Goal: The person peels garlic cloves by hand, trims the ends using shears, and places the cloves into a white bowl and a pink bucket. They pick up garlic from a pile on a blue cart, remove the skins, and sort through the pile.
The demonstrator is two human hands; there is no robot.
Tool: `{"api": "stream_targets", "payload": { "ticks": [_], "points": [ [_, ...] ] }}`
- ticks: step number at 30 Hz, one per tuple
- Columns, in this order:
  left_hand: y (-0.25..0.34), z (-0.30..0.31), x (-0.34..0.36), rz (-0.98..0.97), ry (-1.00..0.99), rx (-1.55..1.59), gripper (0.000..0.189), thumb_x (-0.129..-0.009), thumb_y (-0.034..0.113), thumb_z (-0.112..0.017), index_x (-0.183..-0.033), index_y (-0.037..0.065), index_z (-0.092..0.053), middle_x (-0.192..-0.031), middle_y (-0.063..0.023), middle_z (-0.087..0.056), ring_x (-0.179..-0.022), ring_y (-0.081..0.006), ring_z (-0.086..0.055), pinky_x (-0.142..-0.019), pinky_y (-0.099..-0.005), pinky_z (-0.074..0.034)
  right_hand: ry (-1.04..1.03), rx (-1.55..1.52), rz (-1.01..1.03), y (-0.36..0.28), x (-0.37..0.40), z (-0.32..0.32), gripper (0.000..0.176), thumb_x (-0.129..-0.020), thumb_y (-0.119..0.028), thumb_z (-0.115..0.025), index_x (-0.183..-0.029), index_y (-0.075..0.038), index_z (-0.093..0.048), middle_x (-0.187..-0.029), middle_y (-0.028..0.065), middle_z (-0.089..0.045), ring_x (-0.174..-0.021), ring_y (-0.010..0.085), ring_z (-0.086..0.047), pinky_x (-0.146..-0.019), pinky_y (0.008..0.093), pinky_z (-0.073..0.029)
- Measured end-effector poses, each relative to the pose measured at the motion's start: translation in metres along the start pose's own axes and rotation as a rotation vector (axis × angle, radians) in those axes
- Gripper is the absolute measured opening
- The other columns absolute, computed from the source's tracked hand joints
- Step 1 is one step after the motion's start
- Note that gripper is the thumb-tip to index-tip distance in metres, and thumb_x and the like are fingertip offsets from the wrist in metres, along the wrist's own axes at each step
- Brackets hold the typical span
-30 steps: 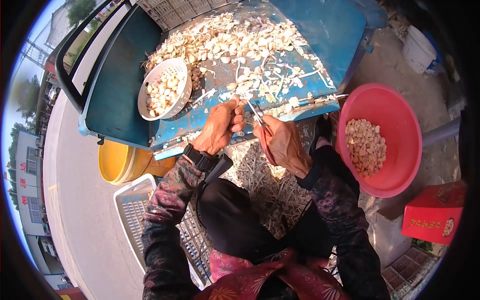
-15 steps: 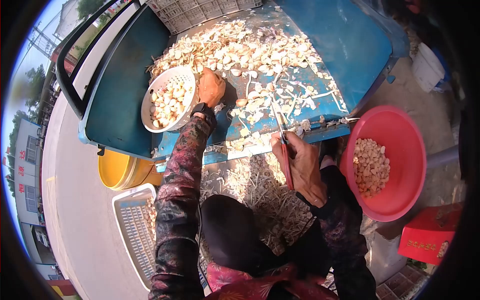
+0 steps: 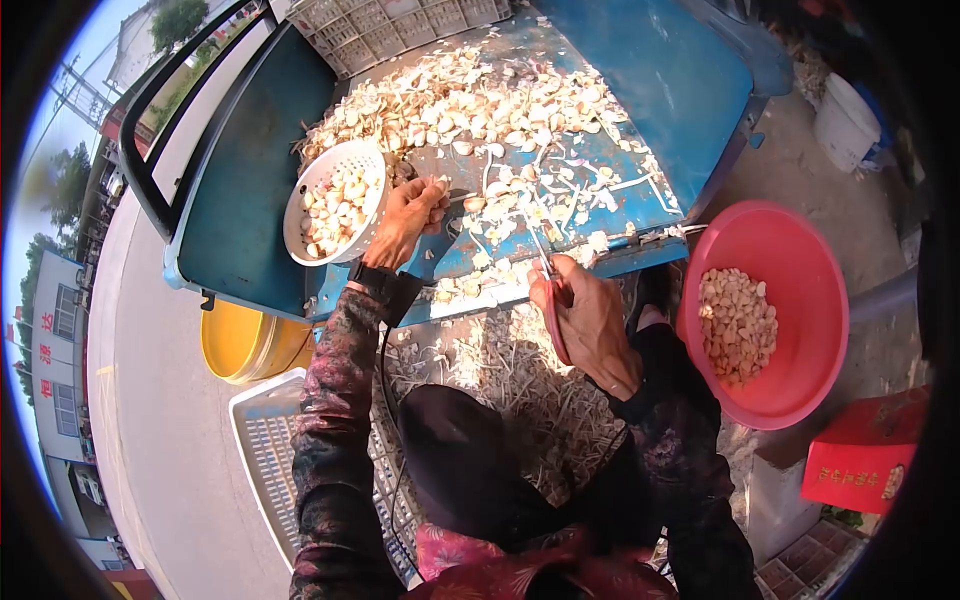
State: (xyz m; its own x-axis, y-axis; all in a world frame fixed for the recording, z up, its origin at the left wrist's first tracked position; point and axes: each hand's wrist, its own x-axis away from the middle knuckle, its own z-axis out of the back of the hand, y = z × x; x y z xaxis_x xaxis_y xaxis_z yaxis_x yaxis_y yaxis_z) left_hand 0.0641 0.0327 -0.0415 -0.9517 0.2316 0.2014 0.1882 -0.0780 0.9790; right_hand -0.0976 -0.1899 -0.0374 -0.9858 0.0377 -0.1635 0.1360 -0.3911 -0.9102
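My left hand (image 3: 408, 215), closed in a pinch, is beside the white colander (image 3: 296, 222), with a small pale garlic clove (image 3: 443, 181) at the fingertips. Peeled garlic cloves (image 3: 338, 205) lie in the tilted colander. My right hand (image 3: 592, 318) grips red-handled scissors (image 3: 553, 318) over the front edge of the blue truck bed (image 3: 640, 262), blades pointing away from me. Beyond both hands a heap of garlic cloves and skins (image 3: 470, 105) spreads across the bed, with stalks and scraps strewn nearer to me.
To the right stands a pink basin (image 3: 815, 330) with cloves inside, above a red box (image 3: 860, 455). A yellow bucket (image 3: 240, 345) and a white slotted basket (image 3: 262, 450) are at the lower left. At the back stands a grey crate (image 3: 400, 30). Skins and stalks cover the ground below.
My left hand has come back from the heap beside the colander, turning its pinched fingers toward the right. My right hand with the scissors has shifted slightly left and nearer the body.
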Motion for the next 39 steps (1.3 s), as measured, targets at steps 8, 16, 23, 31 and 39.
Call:
{"api": "stream_targets", "payload": {
  "ticks": [8, 16, 23, 31, 39],
  "points": [
    [0.027, -0.038, 0.092, 0.024, -0.285, -0.018, 0.022, -0.094, 0.028, -0.056, -0.093, 0.006, -0.055, -0.073, 0.0054, -0.047, -0.055, -0.0019, -0.032, -0.048, -0.0181, -0.027, 0.069, 0.284, 0.297, 0.006, 0.006, -0.012, 0.034, -0.084, -0.023, -0.065, -0.111, -0.003, -0.061, -0.077, 0.0174, -0.06, -0.063, 0.032, -0.061, -0.052, 0.0404, -0.045],
    [0.023, -0.051, 0.104, 0.0, -0.291, 0.017, 0.019, -0.095, 0.022, -0.055, -0.102, 0.005, -0.056, -0.075, 0.0044, -0.049, -0.056, -0.0029, -0.034, -0.049, -0.0193, -0.028, 0.046, 0.236, 0.329, 0.002, 0.008, -0.006, 0.022, -0.084, -0.021, -0.064, -0.095, -0.003, -0.06, -0.067, 0.0163, -0.058, -0.057, 0.033, -0.059, -0.05, 0.0408, -0.043],
    [0.032, -0.036, 0.097, -0.067, -0.119, 0.044, 0.022, -0.094, 0.025, -0.057, -0.102, 0.004, -0.058, -0.076, 0.0035, -0.05, -0.059, -0.0037, -0.04, -0.052, -0.0197, -0.034, -0.021, -0.154, -0.018, -0.002, 0.002, -0.004, 0.023, -0.086, -0.023, -0.063, -0.081, -0.001, -0.057, -0.053, 0.0045, -0.048, -0.052, 0.007, -0.045, -0.047, 0.0289, -0.035],
    [0.063, 0.028, 0.041, -0.582, 0.226, -1.023, 0.031, -0.09, 0.021, -0.057, -0.112, 0.0, -0.06, -0.107, -0.0141, -0.06, -0.092, -0.03, -0.058, -0.074, -0.036, -0.049, 0.094, -0.11, 0.002, -0.006, -0.004, 0.006, 0.022, -0.087, -0.024, -0.062, -0.092, -0.002, -0.061, -0.051, 0.0064, -0.051, -0.047, 0.0088, -0.047, -0.046, 0.0299, -0.037],
    [-0.04, 0.021, 0.007, -0.61, 0.298, -1.447, 0.016, -0.079, 0.0, -0.053, -0.095, -0.003, -0.05, -0.081, -0.0258, -0.055, -0.079, -0.0449, -0.055, -0.064, -0.0505, -0.044, 0.066, -0.045, 0.058, 0.003, -0.001, 0.001, 0.022, -0.088, -0.023, -0.061, -0.086, -0.001, -0.057, -0.051, 0.0086, -0.049, -0.046, 0.0116, -0.048, -0.046, 0.0311, -0.037]
  ]
}}
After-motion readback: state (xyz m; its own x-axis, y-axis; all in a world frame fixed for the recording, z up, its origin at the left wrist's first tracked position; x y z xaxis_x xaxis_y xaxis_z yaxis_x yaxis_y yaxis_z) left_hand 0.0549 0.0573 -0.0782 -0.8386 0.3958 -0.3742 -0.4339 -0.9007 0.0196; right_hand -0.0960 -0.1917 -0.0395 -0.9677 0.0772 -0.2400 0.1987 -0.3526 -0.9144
